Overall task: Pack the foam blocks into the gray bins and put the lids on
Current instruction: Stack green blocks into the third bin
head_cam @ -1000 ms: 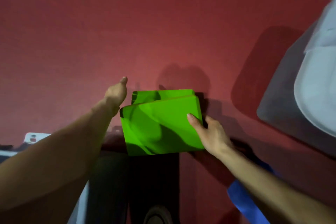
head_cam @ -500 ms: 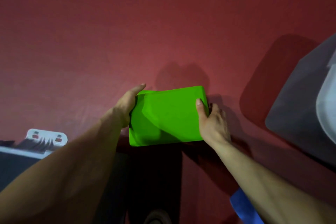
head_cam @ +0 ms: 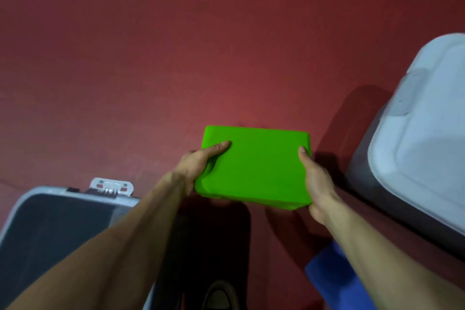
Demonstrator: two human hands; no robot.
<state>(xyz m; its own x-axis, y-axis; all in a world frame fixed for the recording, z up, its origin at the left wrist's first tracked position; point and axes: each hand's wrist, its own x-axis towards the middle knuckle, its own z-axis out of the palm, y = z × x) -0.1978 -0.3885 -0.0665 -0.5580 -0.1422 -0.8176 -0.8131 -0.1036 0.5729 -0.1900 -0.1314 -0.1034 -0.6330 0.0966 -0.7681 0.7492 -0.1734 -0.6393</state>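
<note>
Nearest, a blue thing (head_cam: 334, 277), perhaps another block, lies on the floor (head_cam: 176, 58) under the right forearm. The open bin (head_cam: 30, 199) stands at the near left, its latch (head_cam: 112, 186) flipped outward. Between them the left hand (head_cam: 193, 168) and right hand (head_cam: 317, 184) grip the green block (head_cam: 256, 168) by its short ends, clear of the floor. To pack it well, keep it level, swing it left over the bin's mouth, and lower it flat against a wall before letting go. Farther right stands a closed bin (head_cam: 372, 184) under its lid (head_cam: 427, 133).

No text, brand or number can be read; two small red marks (head_cam: 100, 186) on the white latch (head_cam: 112, 190) of the gray bin (head_cam: 32, 195) are too blurred.
</note>
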